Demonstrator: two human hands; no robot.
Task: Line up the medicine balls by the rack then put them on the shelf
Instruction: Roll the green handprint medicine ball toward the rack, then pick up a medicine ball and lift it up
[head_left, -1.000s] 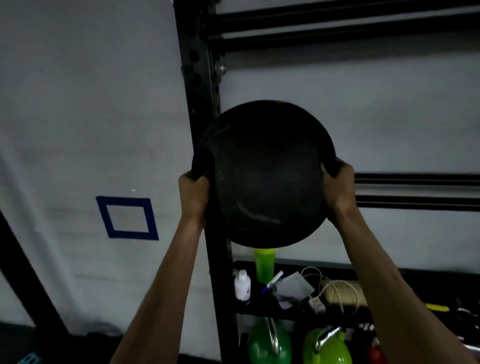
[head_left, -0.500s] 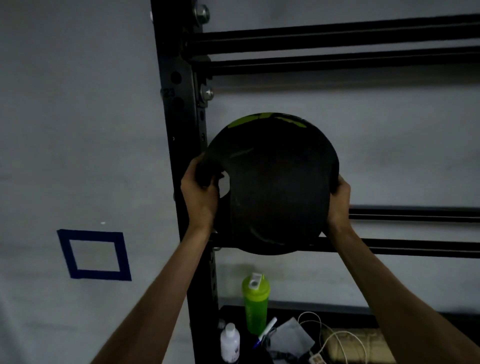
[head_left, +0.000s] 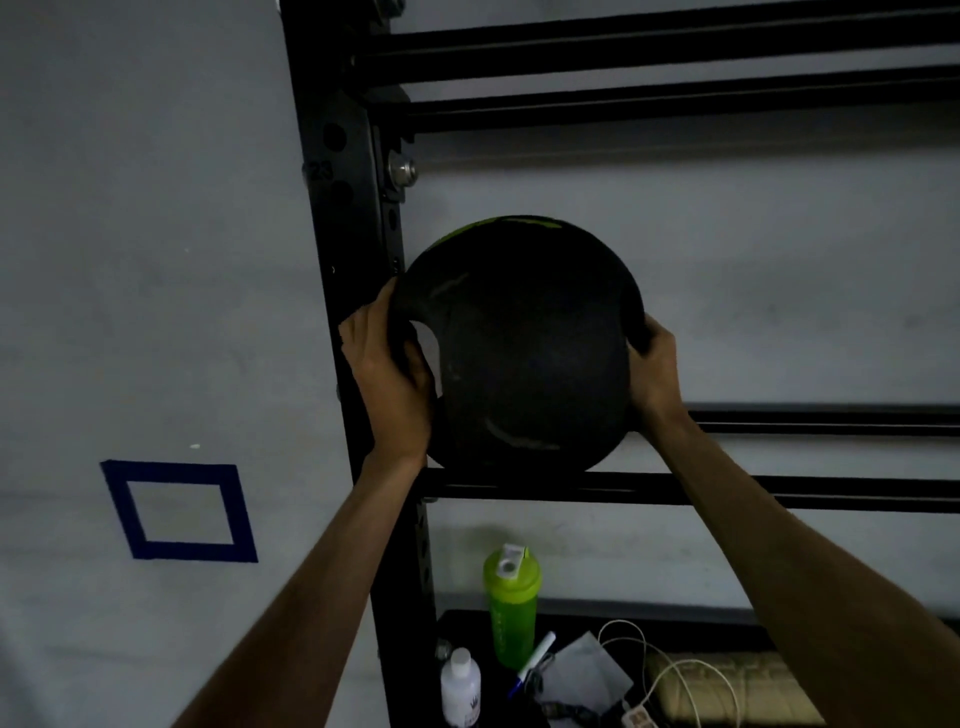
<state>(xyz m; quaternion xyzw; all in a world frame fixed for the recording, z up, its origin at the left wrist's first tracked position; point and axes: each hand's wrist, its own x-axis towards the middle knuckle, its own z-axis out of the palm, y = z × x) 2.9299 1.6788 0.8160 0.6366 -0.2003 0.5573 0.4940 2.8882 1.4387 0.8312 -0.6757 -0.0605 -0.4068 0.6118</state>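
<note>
The ball (head_left: 524, 348) is held in the rack (head_left: 337, 218), just beside its upright, with its underside at the front rail (head_left: 779, 493). The left grip (head_left: 387, 374) is curled round the ball's upright-side handle, the right grip (head_left: 655, 371) round the opposite side. A green bottle (head_left: 511, 608) is seen lower in the rack.

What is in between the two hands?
A black medicine ball: the left hand and right hand grip its side handles, seen in the head view.

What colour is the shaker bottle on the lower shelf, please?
The shaker bottle is bright green with a pale lid, clearest in the head view.
</note>
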